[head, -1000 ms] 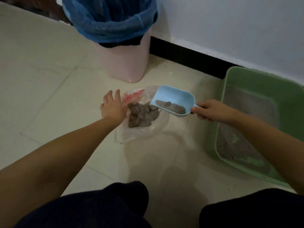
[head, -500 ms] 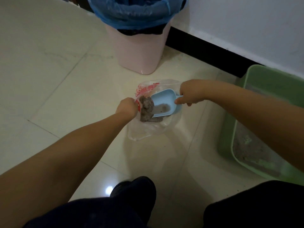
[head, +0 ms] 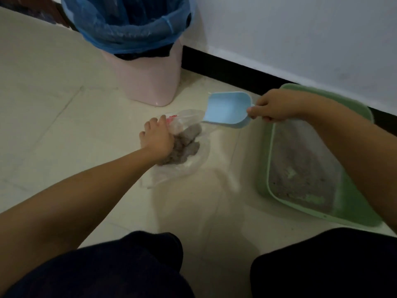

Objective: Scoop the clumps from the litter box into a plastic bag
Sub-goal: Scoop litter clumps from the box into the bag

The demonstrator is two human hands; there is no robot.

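A clear plastic bag (head: 189, 168) lies on the tiled floor with several grey litter clumps (head: 185, 145) inside. My left hand (head: 156, 137) grips the bag's left edge by its red print, holding it open. My right hand (head: 272, 107) holds the handle of a light blue scoop (head: 227, 109), which hangs empty just above the bag's far right edge. The green litter box (head: 263, 168) sits to the right, with grey litter (head: 300, 168) inside and my right forearm across it.
A pink bin (head: 148, 76) lined with a blue bag (head: 129, 26) stands behind the plastic bag. A white wall with a black baseboard (head: 236, 72) runs behind the litter box. My dark-clad knees (head: 129, 267) fill the bottom of the view.
The scoop held litter over the bag, tipped into it, and is now lifted out empty toward the right. My left hand went from lying flat to gripping the bag's edge.
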